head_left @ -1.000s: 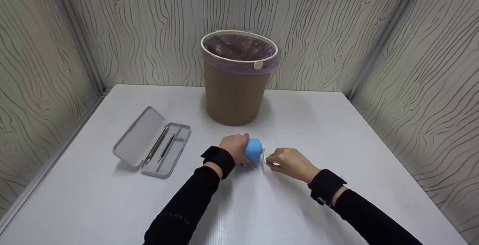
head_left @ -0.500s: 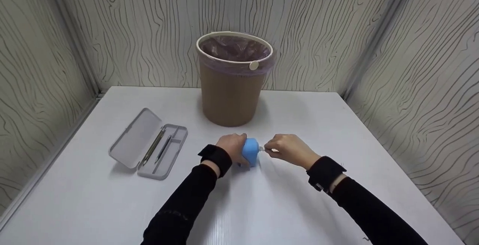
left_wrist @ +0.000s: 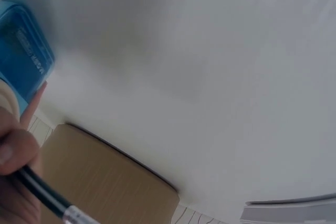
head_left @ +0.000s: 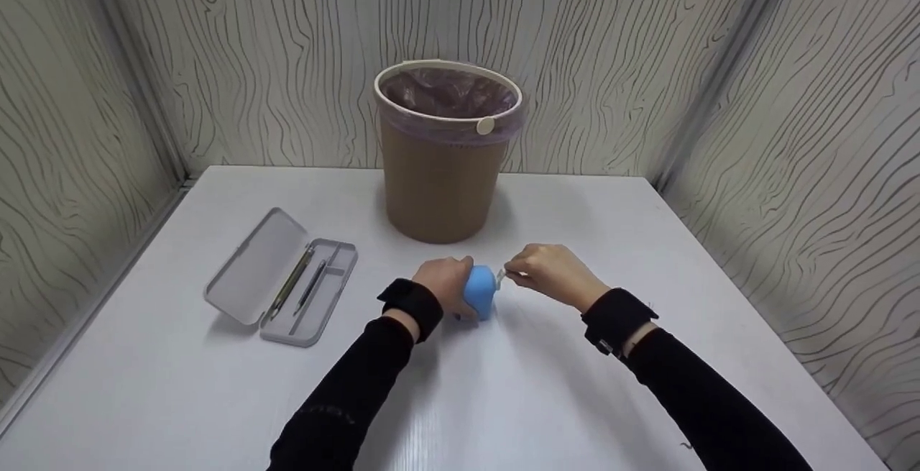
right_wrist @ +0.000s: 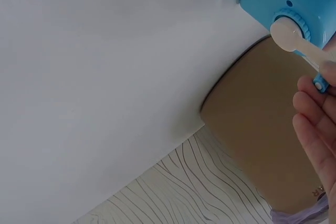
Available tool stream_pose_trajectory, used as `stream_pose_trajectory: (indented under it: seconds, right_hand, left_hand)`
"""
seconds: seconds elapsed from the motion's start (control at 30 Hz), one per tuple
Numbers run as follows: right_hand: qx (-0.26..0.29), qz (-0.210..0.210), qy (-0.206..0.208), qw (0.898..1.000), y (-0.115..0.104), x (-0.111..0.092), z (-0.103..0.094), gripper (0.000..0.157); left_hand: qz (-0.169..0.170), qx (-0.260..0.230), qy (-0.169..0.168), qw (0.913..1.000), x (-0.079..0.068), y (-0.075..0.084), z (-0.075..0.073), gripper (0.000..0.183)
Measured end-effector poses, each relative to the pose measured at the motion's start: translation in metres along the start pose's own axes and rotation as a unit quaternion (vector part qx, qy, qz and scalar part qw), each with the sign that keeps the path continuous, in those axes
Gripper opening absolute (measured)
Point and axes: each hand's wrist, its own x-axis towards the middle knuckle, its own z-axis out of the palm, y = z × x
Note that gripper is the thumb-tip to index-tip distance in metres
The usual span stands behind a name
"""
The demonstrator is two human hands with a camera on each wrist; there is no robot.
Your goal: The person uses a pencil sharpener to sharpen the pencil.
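My left hand (head_left: 447,284) grips a blue crank pencil sharpener (head_left: 480,293) on the white table, its fingers around the body. In the left wrist view, the sharpener's translucent blue side (left_wrist: 23,45) shows at the left edge. A dark pencil (left_wrist: 44,192) with a silver band sticks out by the curled thumb, its other end hidden by the hand. My right hand (head_left: 552,275) pinches the end of the white crank (right_wrist: 310,50), which has a small blue knob (right_wrist: 319,83). The crank joins the sharpener's face at a ridged blue ring.
A grey pencil case (head_left: 338,291) lies with its lid up at the left, holding an olive pencil (head_left: 293,282) and a dark pen (head_left: 310,287). Behind the hands stands a brown bin (head_left: 442,190) with a purple liner. Wood-patterned walls (head_left: 589,61) enclose the table.
My right hand has moved up along an arc, turning the crank from pointing down to pointing up and right. The left hand still holds the sharpener in place.
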Motion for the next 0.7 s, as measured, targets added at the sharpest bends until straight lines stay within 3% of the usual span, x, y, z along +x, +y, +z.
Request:
stream_pose_trajectory:
  seconds: [0.3, 0.53, 0.7]
  right_hand:
    - [-0.026, 0.001, 0.018, 0.999, 0.003, 0.008, 0.007, 0.011]
    - [-0.061, 0.021, 0.013, 0.998, 0.011, 0.021, 0.027, 0.010]
    - [-0.049, 0.035, 0.006, 0.998, 0.016, 0.026, 0.044, 0.012]
  left_hand:
    - [0.014, 0.024, 0.010, 0.9996, 0.000, -0.001, 0.000, 0.076]
    - [0.022, 0.013, 0.009, 0.9996, -0.001, -0.001, 0.003, 0.076]
    - [0.029, 0.015, 0.017, 0.9993, 0.000, -0.004, 0.002, 0.076]
